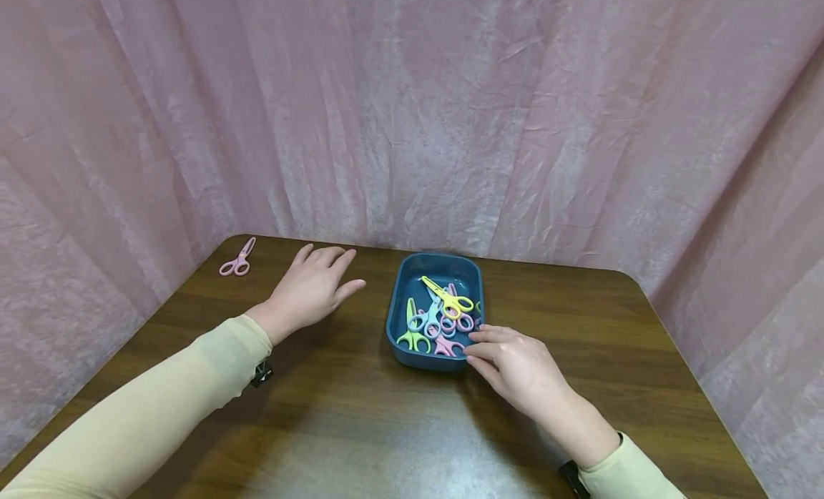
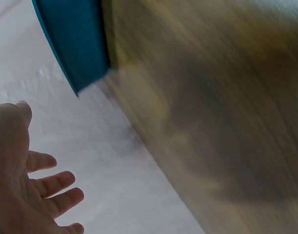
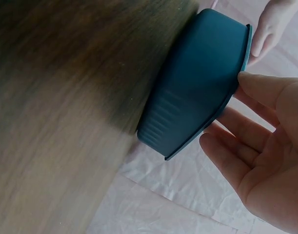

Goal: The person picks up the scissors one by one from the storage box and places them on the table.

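A dark blue plastic box [image 1: 394, 307] stands on the table with several children's scissors inside. Yellow scissors [image 1: 444, 299] lie on top, over light blue scissors [image 1: 432, 317], with green scissors [image 1: 412, 331] at the left and pink scissors [image 1: 447, 346] near the front. My right hand [image 1: 518, 370] pinches the box's near right rim, thumb outside and fingertips over the edge, partly hidden. To the left of the box, my left hand [image 1: 309, 288] hovers above the table, fingers spread and holding nothing. Farther left, pink scissors [image 1: 237, 259] lie alone.
The brown wooden table [image 1: 360, 427] ends at a pink curtain [image 1: 438, 120] behind and at both sides. The lone pink scissors lie near the table's far left corner. Dark wrist devices [image 1: 262, 374] sit at both sleeves.
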The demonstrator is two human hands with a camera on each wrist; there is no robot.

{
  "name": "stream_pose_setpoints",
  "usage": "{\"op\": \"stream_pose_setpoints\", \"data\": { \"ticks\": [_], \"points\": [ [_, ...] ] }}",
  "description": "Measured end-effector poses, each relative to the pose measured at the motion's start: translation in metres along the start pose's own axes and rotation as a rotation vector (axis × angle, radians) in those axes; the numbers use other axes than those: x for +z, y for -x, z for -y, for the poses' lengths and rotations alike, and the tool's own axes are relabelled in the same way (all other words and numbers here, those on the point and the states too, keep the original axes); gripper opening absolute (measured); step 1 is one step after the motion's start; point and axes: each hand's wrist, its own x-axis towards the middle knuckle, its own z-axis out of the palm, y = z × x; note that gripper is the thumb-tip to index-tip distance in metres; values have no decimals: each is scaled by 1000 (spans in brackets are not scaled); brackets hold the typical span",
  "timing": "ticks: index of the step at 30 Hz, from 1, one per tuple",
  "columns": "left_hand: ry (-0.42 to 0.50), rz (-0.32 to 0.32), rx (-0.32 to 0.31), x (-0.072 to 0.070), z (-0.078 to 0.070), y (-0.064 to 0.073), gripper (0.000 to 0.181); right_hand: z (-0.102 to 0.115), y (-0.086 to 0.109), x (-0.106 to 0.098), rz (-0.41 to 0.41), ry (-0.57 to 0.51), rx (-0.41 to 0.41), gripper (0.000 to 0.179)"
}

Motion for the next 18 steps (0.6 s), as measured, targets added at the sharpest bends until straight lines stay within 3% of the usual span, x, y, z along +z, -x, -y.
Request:
{"op": "stream_pose_setpoints", "data": {
  "ticks": [6, 18],
  "points": [
    [6, -24, 99, -2, -22, -1, 69, 0, 0, 0, -1, 0, 3, 16],
    [38, 57, 192, 0, -61, -1, 70, 1, 0, -1, 3, 1, 4, 15]
  ]
}}
